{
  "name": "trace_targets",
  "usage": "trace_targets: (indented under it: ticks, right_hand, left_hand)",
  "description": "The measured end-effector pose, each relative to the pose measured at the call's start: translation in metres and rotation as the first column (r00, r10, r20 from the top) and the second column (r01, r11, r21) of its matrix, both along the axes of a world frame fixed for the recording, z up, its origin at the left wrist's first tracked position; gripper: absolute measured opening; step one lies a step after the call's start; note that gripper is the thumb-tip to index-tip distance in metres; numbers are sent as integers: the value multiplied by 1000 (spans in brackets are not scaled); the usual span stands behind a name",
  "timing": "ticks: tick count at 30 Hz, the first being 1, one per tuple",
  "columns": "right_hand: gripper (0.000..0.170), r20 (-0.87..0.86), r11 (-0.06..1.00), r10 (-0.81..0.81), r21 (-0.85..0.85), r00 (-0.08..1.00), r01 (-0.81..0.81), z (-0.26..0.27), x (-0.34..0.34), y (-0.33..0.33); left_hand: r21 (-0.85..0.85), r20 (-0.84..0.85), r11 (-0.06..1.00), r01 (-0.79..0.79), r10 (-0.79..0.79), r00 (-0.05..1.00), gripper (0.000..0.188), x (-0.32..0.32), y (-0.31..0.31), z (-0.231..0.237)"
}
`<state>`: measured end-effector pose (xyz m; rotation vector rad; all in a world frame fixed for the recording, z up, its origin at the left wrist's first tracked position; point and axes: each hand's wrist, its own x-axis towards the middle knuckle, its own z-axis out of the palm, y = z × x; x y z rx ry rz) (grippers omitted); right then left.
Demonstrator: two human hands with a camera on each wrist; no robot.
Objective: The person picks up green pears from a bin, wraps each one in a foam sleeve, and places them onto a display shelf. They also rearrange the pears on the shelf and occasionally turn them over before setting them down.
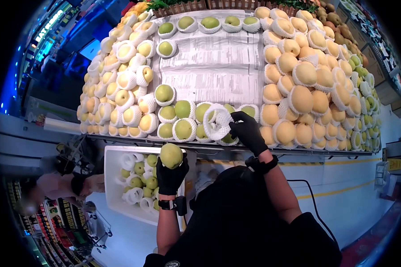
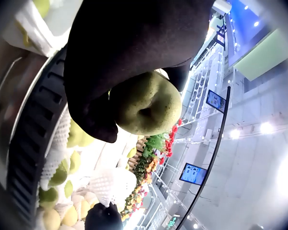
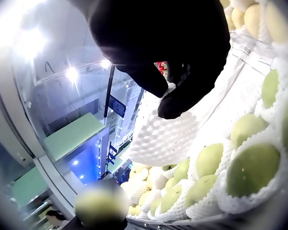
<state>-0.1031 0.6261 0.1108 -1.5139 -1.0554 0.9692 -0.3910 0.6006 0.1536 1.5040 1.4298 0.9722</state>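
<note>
A black-gloved left hand [image 1: 170, 179] grips a bare green pear [image 1: 171, 155] just before the fruit stand's front edge [image 1: 343, 154], near a white crate [image 1: 112, 182] of more green fruit [image 1: 139, 168], while a gloved right hand [image 1: 249, 135] pinches a white foam net [image 3: 165, 139] above front rows of netted pears [image 1: 185, 129]. Beyond, printed paper [image 1: 205, 58] lines the stand's middle, flanked by heaped yellow fruit [image 1: 305, 73].
</note>
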Motion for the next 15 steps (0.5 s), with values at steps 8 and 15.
trace_targets:
  ticks: [8,15]
  right_hand:
    - [33,289,1000,22,2,957,-23,4,-29,-8]
    - [35,329,997,32,-70,944,-9,-8,-50,-19]
  left_hand:
    - [218,-240,969,-113,166,957,30,-59,-23,-23]
    - [195,-259,957,-213,260,930,37,-106,-36,-32]
